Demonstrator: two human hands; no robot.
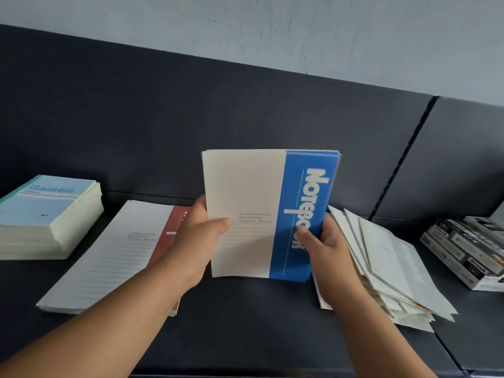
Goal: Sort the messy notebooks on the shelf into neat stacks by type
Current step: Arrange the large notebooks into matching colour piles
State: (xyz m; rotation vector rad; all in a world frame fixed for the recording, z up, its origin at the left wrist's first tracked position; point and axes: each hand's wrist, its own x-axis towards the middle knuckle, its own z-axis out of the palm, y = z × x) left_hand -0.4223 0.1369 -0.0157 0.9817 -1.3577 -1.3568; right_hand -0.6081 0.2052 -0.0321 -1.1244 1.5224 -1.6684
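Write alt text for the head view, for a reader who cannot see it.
The left hand and right hand grip a blue-banded notebook bundle upright over a dark shelf. Left of it lie a red-banded stack and a Gambit stack; right of it, a messy pile.

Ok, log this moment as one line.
action: blue notebooks held upright | left hand: grips left edge | right hand: grips blue spine | sorted: Gambit stack, red-spined stack | unsorted: fanned pile, right
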